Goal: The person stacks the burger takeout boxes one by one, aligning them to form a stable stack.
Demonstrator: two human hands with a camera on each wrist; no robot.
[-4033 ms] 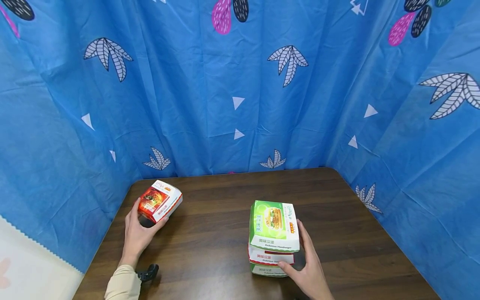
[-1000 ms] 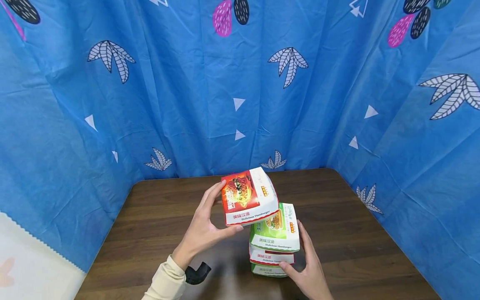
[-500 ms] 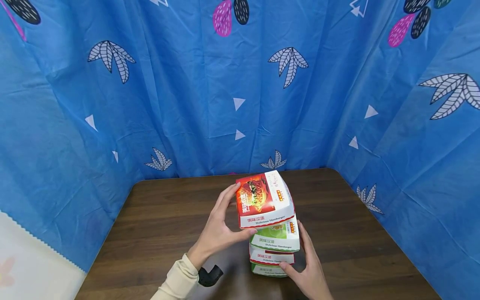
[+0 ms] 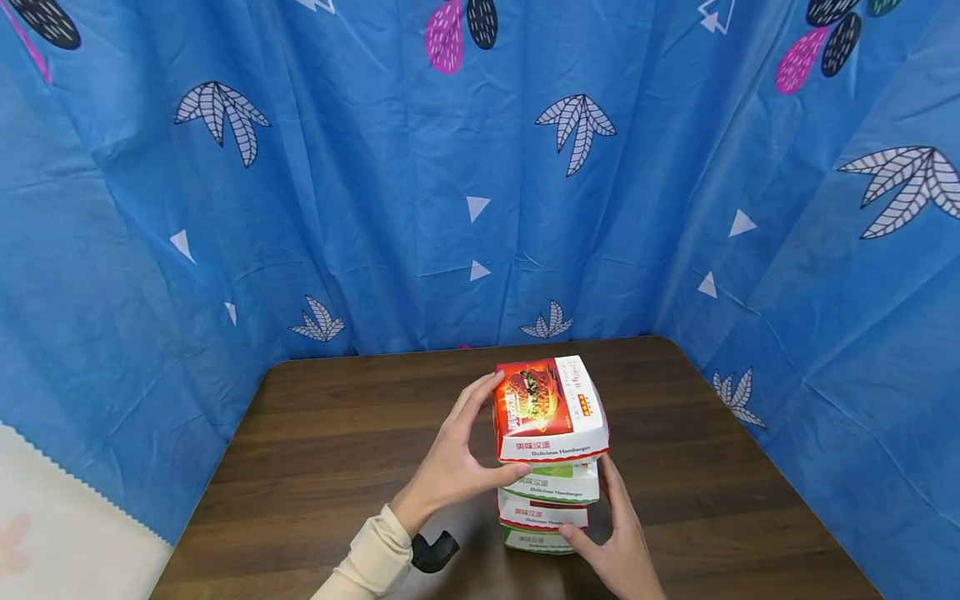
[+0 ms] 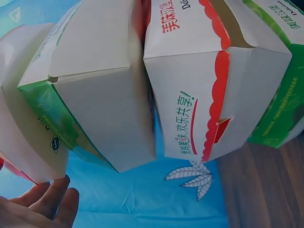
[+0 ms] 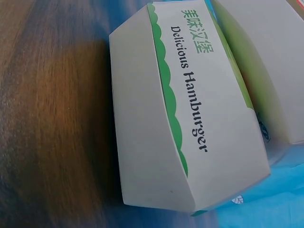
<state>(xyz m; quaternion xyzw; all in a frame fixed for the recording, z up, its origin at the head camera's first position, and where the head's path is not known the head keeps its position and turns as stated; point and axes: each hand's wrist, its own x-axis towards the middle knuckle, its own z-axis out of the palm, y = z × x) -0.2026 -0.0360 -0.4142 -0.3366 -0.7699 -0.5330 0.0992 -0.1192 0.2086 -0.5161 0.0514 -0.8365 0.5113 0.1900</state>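
Note:
In the head view my left hand [image 4: 453, 471] holds a red-and-white hamburger box [image 4: 551, 408] by its left side, thumb at the front and fingers behind. That box is over a stack of three more, and I cannot tell whether its weight rests on them. Uppermost in the stack is a green-and-white hamburger box [image 4: 558, 483], then a red-trimmed box [image 4: 528, 510], then a lower green-trimmed box [image 4: 536, 540] on the table. My right hand [image 4: 618, 529] grips the stack's right side, its thumb at the front of the red-trimmed box. The left wrist view shows the left fingers [image 5: 50, 202] against the top box [image 5: 28, 95].
The boxes stand on a dark wooden table [image 4: 360, 433]. A blue patterned curtain [image 4: 435, 167] hangs behind and along both sides. A black band [image 4: 435, 552] is at my left wrist. Pale cloth [image 4: 67, 517] lies at the lower left.
My left hand has carried the red box from the table's left side rightward, then lowered it over the stack, where it now covers most of the green box's top. The right hand has stayed put.

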